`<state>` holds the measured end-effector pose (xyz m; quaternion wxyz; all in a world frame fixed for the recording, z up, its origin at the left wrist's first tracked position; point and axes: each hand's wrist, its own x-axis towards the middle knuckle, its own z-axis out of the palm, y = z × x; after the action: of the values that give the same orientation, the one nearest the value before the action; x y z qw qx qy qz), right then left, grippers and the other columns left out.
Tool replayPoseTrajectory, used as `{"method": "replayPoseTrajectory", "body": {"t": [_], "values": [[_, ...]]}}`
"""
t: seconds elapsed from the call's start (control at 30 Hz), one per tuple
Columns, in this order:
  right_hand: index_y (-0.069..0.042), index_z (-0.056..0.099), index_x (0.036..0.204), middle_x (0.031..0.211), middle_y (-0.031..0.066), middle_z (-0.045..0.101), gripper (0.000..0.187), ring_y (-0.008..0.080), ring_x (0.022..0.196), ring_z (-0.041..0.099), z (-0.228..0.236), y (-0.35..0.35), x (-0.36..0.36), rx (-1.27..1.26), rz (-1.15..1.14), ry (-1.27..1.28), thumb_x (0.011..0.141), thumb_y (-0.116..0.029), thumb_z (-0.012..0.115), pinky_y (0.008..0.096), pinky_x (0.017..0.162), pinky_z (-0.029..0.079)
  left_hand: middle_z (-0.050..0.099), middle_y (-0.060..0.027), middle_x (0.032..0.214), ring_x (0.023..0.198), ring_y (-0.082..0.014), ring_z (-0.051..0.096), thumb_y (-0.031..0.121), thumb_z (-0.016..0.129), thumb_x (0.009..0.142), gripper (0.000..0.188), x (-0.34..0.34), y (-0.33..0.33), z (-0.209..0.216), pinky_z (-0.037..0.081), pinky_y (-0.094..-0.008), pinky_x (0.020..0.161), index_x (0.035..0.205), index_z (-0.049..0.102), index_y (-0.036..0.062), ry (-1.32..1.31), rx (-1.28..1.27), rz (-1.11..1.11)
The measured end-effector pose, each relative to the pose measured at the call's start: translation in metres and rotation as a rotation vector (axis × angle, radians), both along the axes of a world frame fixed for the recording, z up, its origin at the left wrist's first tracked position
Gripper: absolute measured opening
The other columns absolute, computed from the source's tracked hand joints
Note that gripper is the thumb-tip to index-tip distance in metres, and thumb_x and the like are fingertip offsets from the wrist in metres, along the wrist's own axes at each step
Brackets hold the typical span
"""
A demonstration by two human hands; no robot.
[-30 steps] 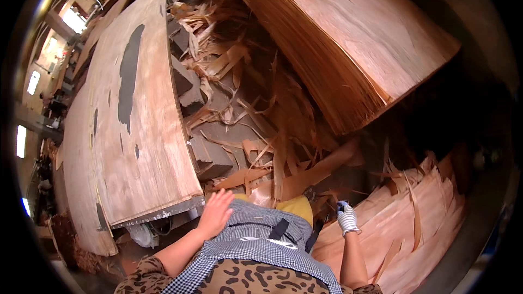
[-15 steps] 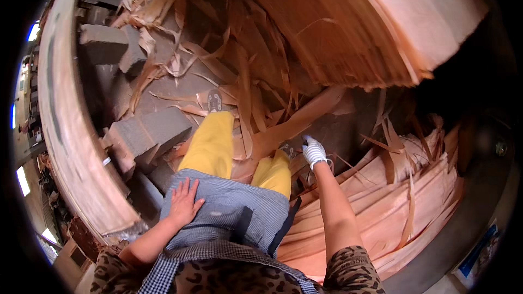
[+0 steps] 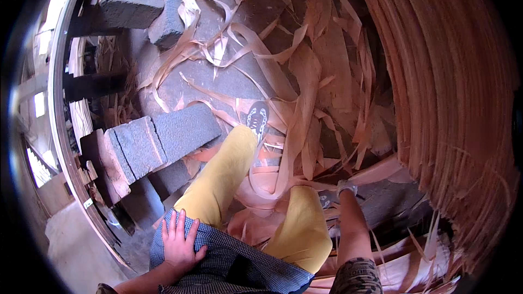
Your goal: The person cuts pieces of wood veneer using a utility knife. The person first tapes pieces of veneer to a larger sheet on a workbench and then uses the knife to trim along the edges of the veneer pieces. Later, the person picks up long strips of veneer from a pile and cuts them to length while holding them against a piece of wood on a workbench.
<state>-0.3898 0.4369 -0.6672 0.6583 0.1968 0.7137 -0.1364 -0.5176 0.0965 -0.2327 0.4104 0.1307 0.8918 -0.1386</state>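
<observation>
Seemingly at a reaching step, the gloved right hand hung low by a wood-veneer strip, its grip impossible to tell; the bare left hand lay spread on the checked apron. Grasping would have called for steady footing.

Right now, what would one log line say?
left hand: flat on checked apron; right hand: hold unclear; around: thin wood strips, grey blocks, wood stack

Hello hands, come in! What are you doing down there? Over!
Left hand open on checked apron. Right hand down near wood strips, grip unclear. More wood strips litter the floor around the left shoe.
</observation>
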Motion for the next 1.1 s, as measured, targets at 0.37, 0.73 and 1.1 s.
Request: {"method": "replayPoseTrajectory", "body": {"t": [0.37, 0.73, 1.1], "values": [[-0.009, 0.061, 0.098, 0.107, 0.0172, 0.056, 0.029, 0.0300, 0.095, 0.057, 0.167, -0.018, -0.021, -0.114, 0.213, 0.414, 0.081, -0.016, 0.038, 0.0431, 0.080, 0.045, 0.027, -0.0145, 0.134, 0.126, -0.0379, 0.018, 0.036, 0.060, 0.069, 0.058, -0.012, 0.007, 0.013, 0.012, -0.0598, 0.097, 0.119, 0.046, 0.0115, -0.050, 0.201, 0.037], [-0.017, 0.058, 0.110, 0.109, 0.0044, 0.059, 0.035, 0.0219, 0.099, 0.057, -0.016, -0.001, 0.043, 0.088, 0.216, 0.134, 0.083, -0.035, 0.047, 0.0394, 0.070, 0.047, 0.028, -0.0135, 0.134, 0.126, -0.0393, 0.018, 0.029, 0.066, 0.057, 0.059, -0.028, 0.008, -0.025, 0.012, -0.0597, 0.098, 0.112, 0.052, 0.0122, -0.027, 0.109, -0.086], [-0.013, 0.045, 0.123, 0.128, 0.0092, 0.043, 0.064, 0.0241, 0.118, 0.041, 0.028, 0.019, 0.060, -0.022, 0.167, -0.134, 0.074, -0.052, 0.055, 0.0393, 0.094, 0.036, 0.027, -0.0140, 0.135, 0.126, -0.0386, 0.018, 0.021, 0.067, 0.057, 0.061, -0.017, 0.020, -0.019, 0.014, -0.0570, 0.099, 0.115, 0.049, 0.0131, 0.026, 0.079, -0.064]]}}
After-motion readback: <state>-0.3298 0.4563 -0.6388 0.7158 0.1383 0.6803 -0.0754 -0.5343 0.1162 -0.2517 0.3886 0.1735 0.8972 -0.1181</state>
